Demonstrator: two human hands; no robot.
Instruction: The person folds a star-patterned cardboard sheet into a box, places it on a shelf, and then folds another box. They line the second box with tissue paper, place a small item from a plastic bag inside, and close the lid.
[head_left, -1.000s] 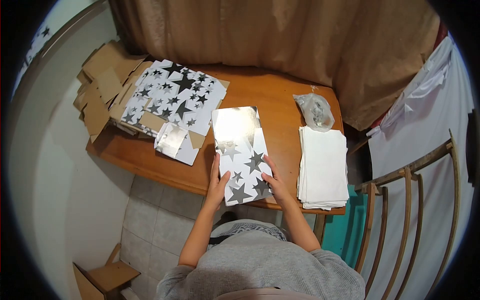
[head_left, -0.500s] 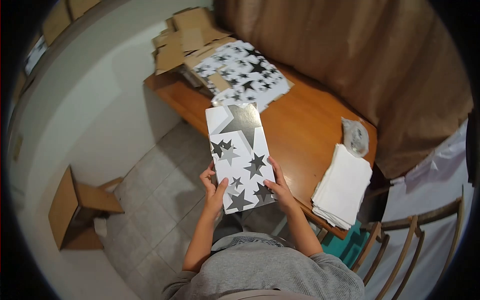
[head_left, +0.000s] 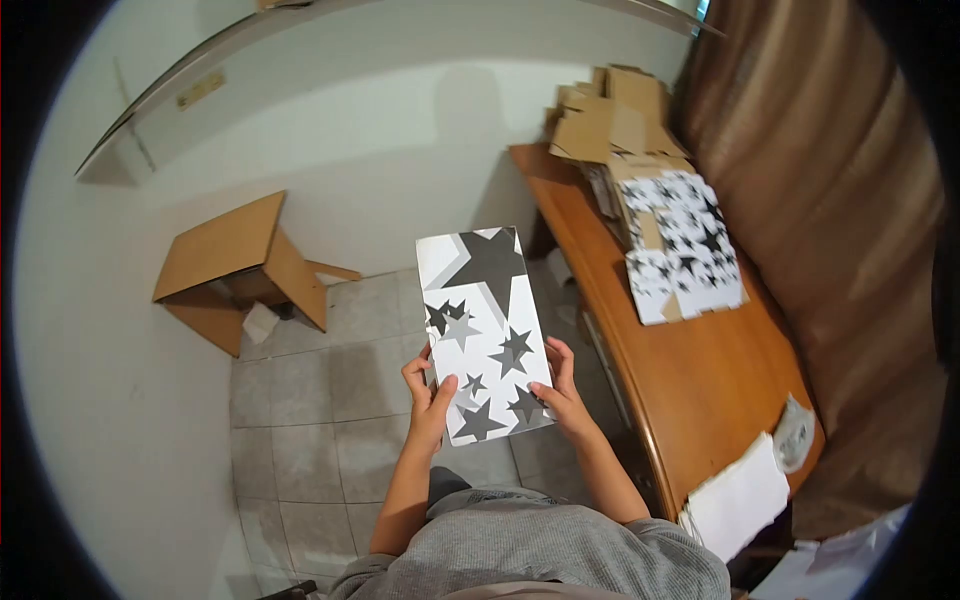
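The star-printed box (head_left: 490, 300) is held between the left hand (head_left: 428, 408) and right hand (head_left: 566, 398), each grip closed on a side, above the floor (head_left: 375, 460). It appears fully shut; star-printed cardboard (head_left: 690, 245) is laid flat, unassembled, on the table (head_left: 685, 390).

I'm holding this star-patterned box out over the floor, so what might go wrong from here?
Both the left hand and the right hand hold the box near its end closest to you, so the far end might dip and twist the grip. The box is clear of the wooden table, so if it slips it would probably drop to the tiled floor.
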